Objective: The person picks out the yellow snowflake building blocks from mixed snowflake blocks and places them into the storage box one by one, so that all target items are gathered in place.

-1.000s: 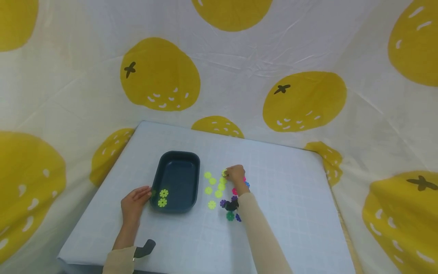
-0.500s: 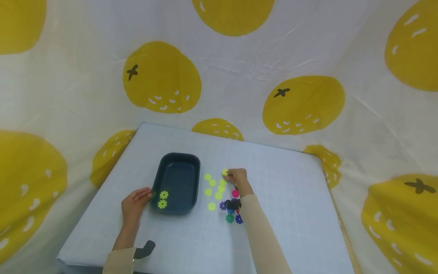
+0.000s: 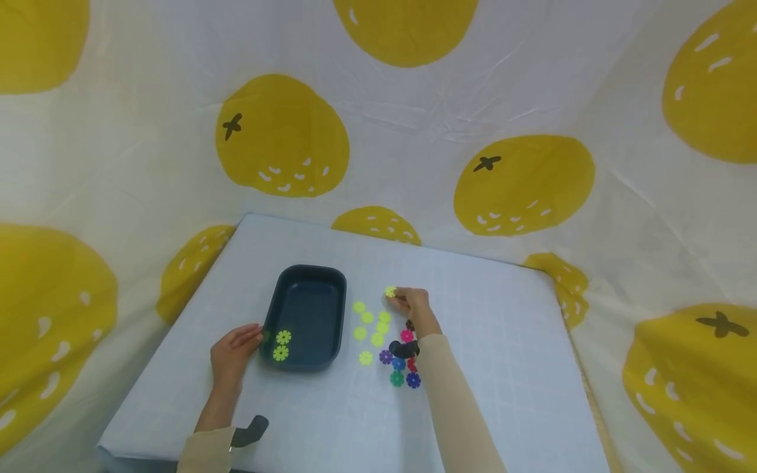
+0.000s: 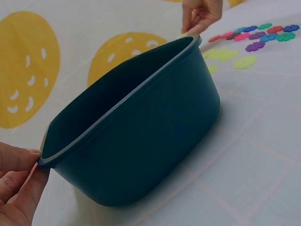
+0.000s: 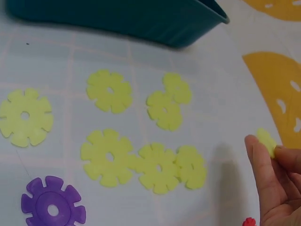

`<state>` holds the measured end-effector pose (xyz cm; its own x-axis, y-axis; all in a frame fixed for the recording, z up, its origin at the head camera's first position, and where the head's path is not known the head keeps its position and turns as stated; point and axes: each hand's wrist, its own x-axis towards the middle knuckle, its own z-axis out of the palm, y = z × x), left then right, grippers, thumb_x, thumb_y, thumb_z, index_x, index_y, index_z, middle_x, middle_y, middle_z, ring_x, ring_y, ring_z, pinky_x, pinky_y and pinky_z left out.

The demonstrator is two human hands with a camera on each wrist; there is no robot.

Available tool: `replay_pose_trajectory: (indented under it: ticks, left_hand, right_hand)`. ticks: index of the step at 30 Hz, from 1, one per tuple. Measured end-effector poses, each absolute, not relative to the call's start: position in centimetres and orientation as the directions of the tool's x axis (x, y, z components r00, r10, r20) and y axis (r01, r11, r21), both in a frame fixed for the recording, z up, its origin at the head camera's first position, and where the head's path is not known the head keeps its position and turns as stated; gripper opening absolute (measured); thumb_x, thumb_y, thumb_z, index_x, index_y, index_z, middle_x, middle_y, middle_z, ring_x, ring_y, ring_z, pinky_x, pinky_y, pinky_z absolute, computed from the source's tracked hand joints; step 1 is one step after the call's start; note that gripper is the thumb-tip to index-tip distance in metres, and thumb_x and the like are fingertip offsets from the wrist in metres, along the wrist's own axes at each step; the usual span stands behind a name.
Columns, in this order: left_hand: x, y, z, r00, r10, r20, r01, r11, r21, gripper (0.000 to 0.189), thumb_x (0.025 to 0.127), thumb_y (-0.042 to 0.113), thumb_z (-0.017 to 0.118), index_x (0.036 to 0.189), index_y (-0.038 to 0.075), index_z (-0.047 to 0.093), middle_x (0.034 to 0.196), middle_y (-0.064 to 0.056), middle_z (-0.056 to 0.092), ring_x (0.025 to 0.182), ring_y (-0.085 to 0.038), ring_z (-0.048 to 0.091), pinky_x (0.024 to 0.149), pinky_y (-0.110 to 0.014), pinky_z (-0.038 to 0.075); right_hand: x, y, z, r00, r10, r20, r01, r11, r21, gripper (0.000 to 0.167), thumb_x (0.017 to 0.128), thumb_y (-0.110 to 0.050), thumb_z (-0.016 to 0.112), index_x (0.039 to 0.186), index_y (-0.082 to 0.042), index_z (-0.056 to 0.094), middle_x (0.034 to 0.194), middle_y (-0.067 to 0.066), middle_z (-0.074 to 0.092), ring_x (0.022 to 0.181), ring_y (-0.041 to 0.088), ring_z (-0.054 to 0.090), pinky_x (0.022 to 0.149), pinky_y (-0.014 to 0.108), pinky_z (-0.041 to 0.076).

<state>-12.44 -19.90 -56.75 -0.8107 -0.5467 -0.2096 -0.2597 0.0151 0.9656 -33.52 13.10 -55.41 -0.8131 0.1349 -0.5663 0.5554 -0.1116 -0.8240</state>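
The left hand (image 3: 235, 351) is gripping a tub (image 4: 155, 132), the right hand (image 3: 415, 309) a yellow disc (image 5: 266, 142).
Nearest, a green disc (image 3: 397, 378) is lying on the table (image 3: 503, 341). The left thumb and fingers are pinching the tub's left rim; loose yellow discs (image 3: 366, 358) are lying right of the tub; farther off, the right thumb and fingertips are grasping their disc above the table.

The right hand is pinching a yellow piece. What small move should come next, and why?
Probably carry the yellow piece over to the bin: the right hand already holds it clear of the others, two matching pieces lie in there, and the left hand pinches the bin's edge, which should help steady it.
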Motion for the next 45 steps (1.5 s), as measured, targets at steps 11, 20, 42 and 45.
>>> replay_pose_trajectory:
  ticks: [11,20,42,45]
  left_hand:
    - [-12.4,-19.8,-56.7,-0.812,-0.551,-0.193,-0.247,0.024,0.969,0.035,0.093,0.01,0.069,0.126,0.0,0.063,0.124,-0.014,0.069,0.084,0.018,0.059,0.078,-0.002,0.048]
    - [-12.3,-19.7,-57.0,-0.82,-0.541,-0.185,-0.25,0.047,0.967,0.035,0.094,0.01,0.068,0.127,0.0,0.062,0.129,-0.019,0.065,0.084,0.019,0.057,0.078,-0.002,0.048]
    - [-12.3,-19.8,-57.0,-0.819,-0.545,-0.18,-0.236,0.034,0.971,0.035,0.093,0.009,0.069,0.126,-0.001,0.063,0.128,-0.021,0.065,0.084,0.02,0.058,0.077,-0.001,0.047]
    - [-12.3,-19.8,-57.0,-0.821,-0.54,-0.186,-0.241,0.032,0.97,0.035,0.093,0.01,0.069,0.126,0.0,0.063,0.128,-0.021,0.065,0.084,0.02,0.057,0.077,-0.001,0.047]
  right_hand:
    - [-34.4,11.8,-53.8,-0.838,0.072,-0.541,0.524,-0.17,-0.834,0.033,0.088,0.006,0.067,0.121,0.011,0.062,0.097,0.02,0.066,0.075,0.025,0.074,0.078,0.032,0.061]
    - [-33.8,8.6,-51.7,-0.859,-0.022,-0.512,0.506,-0.189,-0.841,0.031,0.088,0.003,0.069,0.117,0.009,0.064,0.09,0.016,0.068,0.073,0.023,0.075,0.07,0.026,0.061]
    - [-30.3,-1.2,-50.6,-0.852,-0.192,-0.487,0.509,-0.089,-0.856,0.026,0.087,0.008,0.063,0.113,0.015,0.061,0.101,0.028,0.07,0.091,0.037,0.072,0.062,0.027,0.061]
    - [-29.6,-2.2,-51.4,-0.85,-0.183,-0.493,0.511,-0.068,-0.857,0.021,0.086,0.008,0.063,0.107,0.014,0.063,0.099,0.027,0.071,0.086,0.035,0.073,0.061,0.026,0.06]
